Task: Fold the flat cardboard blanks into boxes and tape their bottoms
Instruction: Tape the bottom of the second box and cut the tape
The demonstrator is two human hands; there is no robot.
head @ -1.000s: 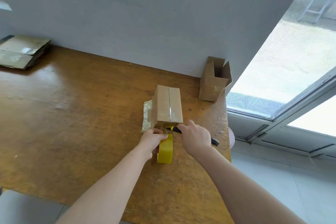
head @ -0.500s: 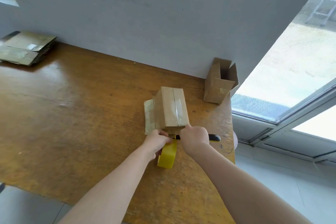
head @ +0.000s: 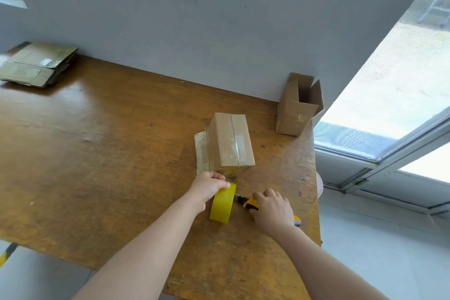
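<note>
A small cardboard box (head: 230, 140) stands bottom-up on the wooden table (head: 97, 153), a strip of clear tape along its centre seam and one flap (head: 202, 151) lying flat at its left. Just in front of it my left hand (head: 209, 186) grips a yellow tape roll (head: 222, 203) held on edge. My right hand (head: 272, 210) is closed on a yellow and black utility knife (head: 248, 202), its blade pointing toward the roll. Both hands are clear of the box.
A folded box (head: 299, 105) stands open-topped at the back right by the wall. Flat cardboard blanks (head: 39, 63) are stacked at the far left. The table's right edge (head: 316, 190) drops off beside a glass door.
Both hands have drawn back from the box's near end toward me. The tape roll and knife have come away with them, and the box stands alone.
</note>
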